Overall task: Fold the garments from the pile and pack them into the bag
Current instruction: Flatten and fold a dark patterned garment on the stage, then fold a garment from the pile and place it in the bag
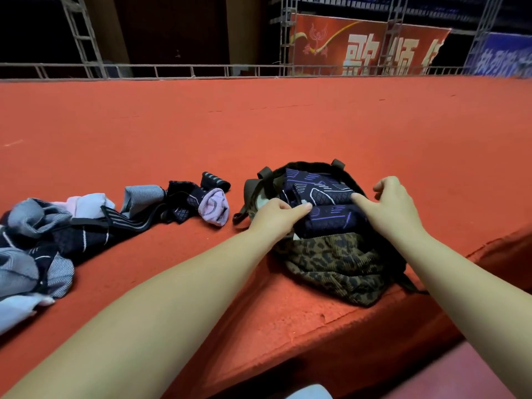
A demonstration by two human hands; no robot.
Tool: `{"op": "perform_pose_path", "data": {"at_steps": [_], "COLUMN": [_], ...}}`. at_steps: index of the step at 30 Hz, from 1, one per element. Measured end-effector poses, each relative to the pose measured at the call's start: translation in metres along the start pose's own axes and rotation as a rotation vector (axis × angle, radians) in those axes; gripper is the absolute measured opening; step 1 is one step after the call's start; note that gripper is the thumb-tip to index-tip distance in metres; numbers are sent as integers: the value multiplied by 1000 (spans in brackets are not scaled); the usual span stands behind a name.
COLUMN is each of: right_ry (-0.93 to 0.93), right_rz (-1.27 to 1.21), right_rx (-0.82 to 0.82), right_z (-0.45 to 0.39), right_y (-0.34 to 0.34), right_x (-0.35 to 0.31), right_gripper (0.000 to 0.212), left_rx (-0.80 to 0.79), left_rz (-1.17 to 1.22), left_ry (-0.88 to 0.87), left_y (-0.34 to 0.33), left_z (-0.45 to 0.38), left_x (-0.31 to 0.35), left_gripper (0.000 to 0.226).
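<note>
Inside the open mouth of the leopard-print fabric bag (336,263), I see a folded dark navy knitted garment with purple and white line patterns (325,220) lying on top of another folded piece of the same pattern. The bag sits near the front edge of the red carpeted platform (259,125), its brown straps splayed at the left and rear rim.

My left hand (273,217) rests on the left end of the folded navy garment, fingers curled and thumb extended along the fabric, apparently pinching its edge. My right hand (391,203) presses on the right end with the thumb laid straight against the fabric and the other fingers loosely curled above it, holding nothing that I can see.

I judge the step in hand to be seating this fold in the bag. To do it well, I should push both ends down evenly so the fold does not spring open, keep it square against the piece beneath, and tuck its edges below the rim before letting go.

To the left, well apart from the bag, the pile of unfolded garments (57,234) in grey stripe, navy, pale pink and white stretches along the carpet; much folding remains. Beyond the platform stand metal trusses (83,38) and a red banner with white characters (368,44).
</note>
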State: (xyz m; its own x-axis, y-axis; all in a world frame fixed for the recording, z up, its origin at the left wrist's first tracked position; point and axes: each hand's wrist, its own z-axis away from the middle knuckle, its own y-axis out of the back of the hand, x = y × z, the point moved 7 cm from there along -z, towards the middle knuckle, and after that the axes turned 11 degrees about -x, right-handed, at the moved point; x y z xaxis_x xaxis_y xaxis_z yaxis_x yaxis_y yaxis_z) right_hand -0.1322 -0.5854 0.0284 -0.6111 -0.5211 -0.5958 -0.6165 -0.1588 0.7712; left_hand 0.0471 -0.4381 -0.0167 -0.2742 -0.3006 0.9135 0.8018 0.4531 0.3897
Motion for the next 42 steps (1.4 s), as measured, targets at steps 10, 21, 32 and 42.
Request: {"op": "perform_pose_path", "data": {"at_steps": [10,21,32,42], "right_ry": [322,223,215,359], "right_rz": [-71,-320,-78,614], "right_rx": [-132,-517,-365,-460], "right_z": [25,29,-4,-10], "right_y": [-42,-194,-230,-245], "right_x": [-122,-198,-222,-243], "right_gripper": [29,28,75,31], "left_rx": [23,26,135,215], "left_rz": [8,72,508,708], "left_ry": [5,190,61,-48], "left_y": [89,187,201,200], "left_z": [34,78,84,92], "left_x": [-31,-132,-151,-157], "left_gripper": [28,18,17,16]}}
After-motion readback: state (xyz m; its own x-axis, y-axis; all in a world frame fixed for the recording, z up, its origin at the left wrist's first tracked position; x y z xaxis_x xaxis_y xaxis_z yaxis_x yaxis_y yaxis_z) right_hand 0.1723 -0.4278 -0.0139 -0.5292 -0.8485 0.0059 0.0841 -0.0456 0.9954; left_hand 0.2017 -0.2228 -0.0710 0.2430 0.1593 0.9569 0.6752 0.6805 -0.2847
